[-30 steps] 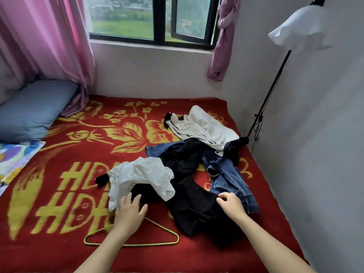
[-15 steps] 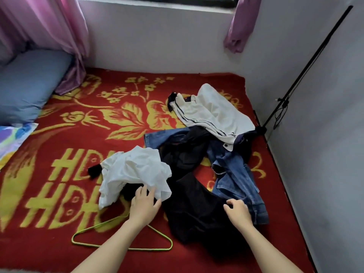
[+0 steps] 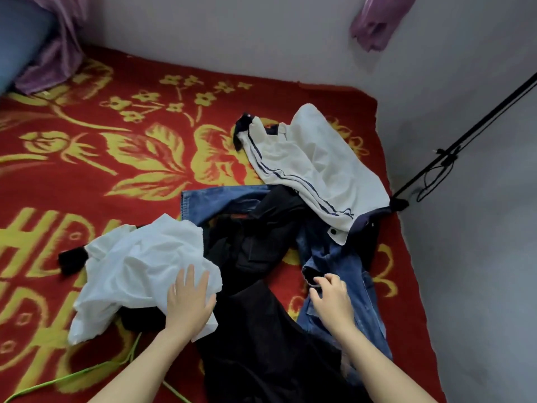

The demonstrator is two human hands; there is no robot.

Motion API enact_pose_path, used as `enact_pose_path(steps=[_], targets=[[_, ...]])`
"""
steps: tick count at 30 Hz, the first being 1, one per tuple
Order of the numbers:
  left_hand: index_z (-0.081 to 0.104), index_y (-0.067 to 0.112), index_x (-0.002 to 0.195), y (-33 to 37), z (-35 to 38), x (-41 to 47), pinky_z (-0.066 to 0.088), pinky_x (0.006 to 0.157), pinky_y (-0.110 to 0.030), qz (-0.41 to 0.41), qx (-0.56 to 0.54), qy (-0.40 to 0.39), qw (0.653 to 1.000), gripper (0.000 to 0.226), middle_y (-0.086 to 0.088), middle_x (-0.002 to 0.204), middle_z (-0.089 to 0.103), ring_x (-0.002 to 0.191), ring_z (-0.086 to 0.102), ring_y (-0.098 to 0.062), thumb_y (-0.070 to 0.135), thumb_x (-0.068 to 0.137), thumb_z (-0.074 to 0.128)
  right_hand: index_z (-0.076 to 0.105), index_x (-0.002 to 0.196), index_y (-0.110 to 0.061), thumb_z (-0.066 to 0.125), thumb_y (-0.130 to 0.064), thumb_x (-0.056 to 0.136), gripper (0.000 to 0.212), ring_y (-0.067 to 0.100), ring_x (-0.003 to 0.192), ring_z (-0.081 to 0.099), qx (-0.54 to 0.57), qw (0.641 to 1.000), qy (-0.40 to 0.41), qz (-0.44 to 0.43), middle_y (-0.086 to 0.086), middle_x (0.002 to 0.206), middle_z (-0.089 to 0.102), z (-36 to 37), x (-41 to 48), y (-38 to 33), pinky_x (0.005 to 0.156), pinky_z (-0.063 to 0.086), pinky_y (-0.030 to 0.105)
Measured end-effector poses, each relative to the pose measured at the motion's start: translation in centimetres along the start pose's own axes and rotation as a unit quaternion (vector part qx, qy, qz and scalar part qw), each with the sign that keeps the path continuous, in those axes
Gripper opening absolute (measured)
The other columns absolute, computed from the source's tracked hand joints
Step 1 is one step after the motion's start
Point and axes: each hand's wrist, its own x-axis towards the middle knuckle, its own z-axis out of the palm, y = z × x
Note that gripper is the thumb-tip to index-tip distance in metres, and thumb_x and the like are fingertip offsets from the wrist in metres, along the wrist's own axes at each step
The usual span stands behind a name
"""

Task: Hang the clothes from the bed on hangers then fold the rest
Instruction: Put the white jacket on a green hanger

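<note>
Clothes are piled on the red blanket (image 3: 87, 175) of the bed, and one piece should be picked out at a time. At the far left, low down, a green hanger (image 3: 87, 370) lies on the blanket, and one end runs up toward the white shirt (image 3: 139, 263). This shirt should be taken by the neck or shoulders, lifted free of the pile and shaken flat, so that the hanger can be slipped in. The left hand (image 3: 189, 303) is laid flat on the near edge of the shirt, with fingers straight and a little spread; nothing is gripped by it. Just to the right, a black piece of clothing (image 3: 261, 338) is spread toward the person, and it should not be dragged along. The right hand (image 3: 331, 301) is placed palm down on the blue jeans (image 3: 343, 257), with fingers curled at a dark opening; whether cloth is pinched cannot be told. Behind the jeans, a white top with dark stripes (image 3: 313, 167) is seen near the wall
</note>
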Motion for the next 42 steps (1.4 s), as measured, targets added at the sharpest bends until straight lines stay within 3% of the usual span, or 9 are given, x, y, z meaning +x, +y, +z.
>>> enact_pose_path(steps=[6,10,14,19,25,31,36,38,42], targets=[[0.015,0.018,0.150,0.5,3.9,6.2,0.018,0.111,-0.056,-0.052,-0.028,0.028,0.998,0.083,-0.026,0.155,0.001,0.142,0.000,-0.044,0.063,0.086,0.043,0.043,0.138,-0.009,0.048,-0.024,0.095,0.045,0.028,0.133,0.031,-0.172,0.980,0.067,-0.080,0.014,0.143,0.035,-2.4,10.8,2.1,0.101,0.035,0.034],[-0.001,0.018,0.149,0.8,6.7,8.1,0.011,0.110,-0.057,-0.079,-0.055,-0.026,0.995,0.120,-0.024,0.155,-0.002,0.141,-0.005,-0.044,0.088,0.054,-0.021,0.031,0.141,-0.003,0.057,-0.029,0.090,0.063,0.038,0.132,0.030,-0.305,0.946,0.072,-0.084,0.025,0.142,0.031,-3.4,16.6,2.9,0.101,0.035,0.042],[0.051,0.000,0.132,1.4,8.0,8.5,0.034,0.086,-0.074,-0.052,-0.083,-0.004,0.995,0.109,-0.039,0.135,0.039,0.122,0.036,-0.060,0.078,0.080,-0.004,0.008,0.149,-0.017,0.052,-0.035,0.093,0.073,0.039,0.138,0.015,-0.404,0.914,0.019,0.030,0.017,0.152,0.013,-3.3,20.5,4.4,0.109,0.023,0.047],[0.058,-0.001,0.125,1.0,8.6,9.1,0.038,0.083,-0.072,-0.040,-0.085,-0.025,0.995,0.107,-0.039,0.129,0.045,0.116,0.042,-0.061,0.076,0.082,-0.002,0.044,0.127,-0.014,0.039,-0.007,0.093,0.035,0.034,0.116,0.043,-0.308,0.949,0.036,0.057,0.009,0.132,0.048,-2.6,21.4,6.3,0.084,0.041,0.036],[-0.009,0.022,0.149,0.1,10.0,10.1,0.003,0.111,-0.054,-0.071,-0.022,-0.066,0.995,0.133,-0.022,0.155,-0.011,0.140,-0.012,-0.045,0.087,0.035,-0.035,0.048,0.090,-0.008,0.039,-0.003,0.088,0.011,0.034,0.089,0.055,-0.232,0.970,0.056,0.049,0.017,0.094,0.063,-2.3,19.5,5.1,0.059,0.032,0.031],[-0.017,0.023,0.148,-0.6,8.5,8.6,0.003,0.114,-0.050,-0.044,-0.014,-0.110,0.993,0.116,-0.016,0.155,-0.017,0.142,-0.015,-0.037,0.085,0.050,-0.013,0.046,0.086,-0.010,0.041,-0.010,0.091,0.006,0.034,0.090,0.057,-0.182,0.981,0.058,0.043,0.015,0.093,0.064,-0.2,15.1,2.3,0.059,0.029,0.030],[-0.030,0.013,0.139,1.2,7.7,2.2,0.000,0.117,-0.045,0.002,-0.066,-0.119,0.991,0.097,-0.013,0.154,-0.025,0.142,-0.023,-0.029,0.074,0.084,0.023,0.021,0.065,-0.020,0.039,-0.008,0.090,0.034,0.026,0.079,0.048,-0.175,0.983,0.042,0.026,0.008,0.091,0.062,1.6,9.2,0.6,0.054,0.024,0.027],[-0.034,0.009,0.131,2.7,7.1,-0.9,0.001,0.116,-0.042,0.025,-0.072,-0.118,0.990,0.098,-0.014,0.154,-0.025,0.142,-0.022,-0.031,0.069,0.088,0.030,0.026,0.069,-0.019,0.038,-0.007,0.090,0.027,0.024,0.081,0.049,-0.177,0.983,0.033,0.026,0.006,0.091,0.061,1.1,6.9,0.4,0.055,0.026,0.026],[-0.038,0.016,0.129,5.8,5.6,-6.6,0.000,0.116,-0.039,0.064,-0.068,-0.111,0.989,0.096,-0.011,0.147,-0.034,0.142,-0.020,-0.033,0.066,0.089,0.033,0.015,0.062,-0.022,0.038,-0.014,0.094,0.041,0.020,0.072,0.041,-0.181,0.983,0.027,0.030,-0.002,0.066,0.044,-1.7,2.8,0.4,0.045,0.017,0.026]])
